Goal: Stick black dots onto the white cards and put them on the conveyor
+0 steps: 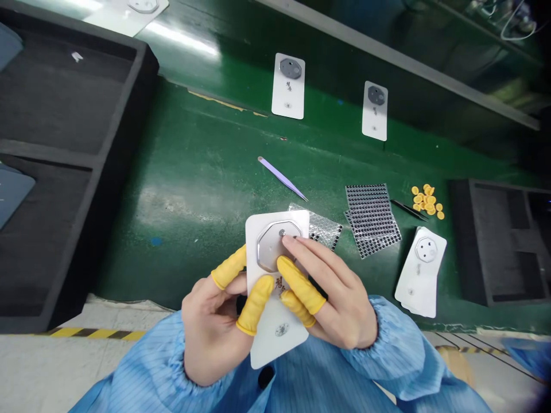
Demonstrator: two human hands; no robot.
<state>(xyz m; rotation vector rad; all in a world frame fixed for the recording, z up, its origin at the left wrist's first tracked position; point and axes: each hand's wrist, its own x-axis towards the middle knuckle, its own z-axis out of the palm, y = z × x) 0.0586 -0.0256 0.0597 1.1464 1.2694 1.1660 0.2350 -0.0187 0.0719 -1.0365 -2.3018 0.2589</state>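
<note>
A white rounded panel (275, 344) with a grey octagonal inset and small printed marks is tilted up in front of me. My left hand (219, 321) grips its left edge, with yellow finger cots on the thumb and a finger. My right hand (336, 292) is closed against the panel's right side, also with yellow cots on two digits. One bare fingertip of it touches the inset beside a small dark round spot. Behind the panel lies a clear sheet (325, 226) with black dots, partly hidden. Purple tweezers (282, 178) rest farther off.
On the green bench (193, 160) lie dotted sheets (372, 218), black tweezers (408, 210) and yellow finger cots (426, 201). Stacked white panels (422, 272) sit right; two single panels (287, 94) (374, 117) lie at the back. Black trays (129, 126) (477, 246) flank the space.
</note>
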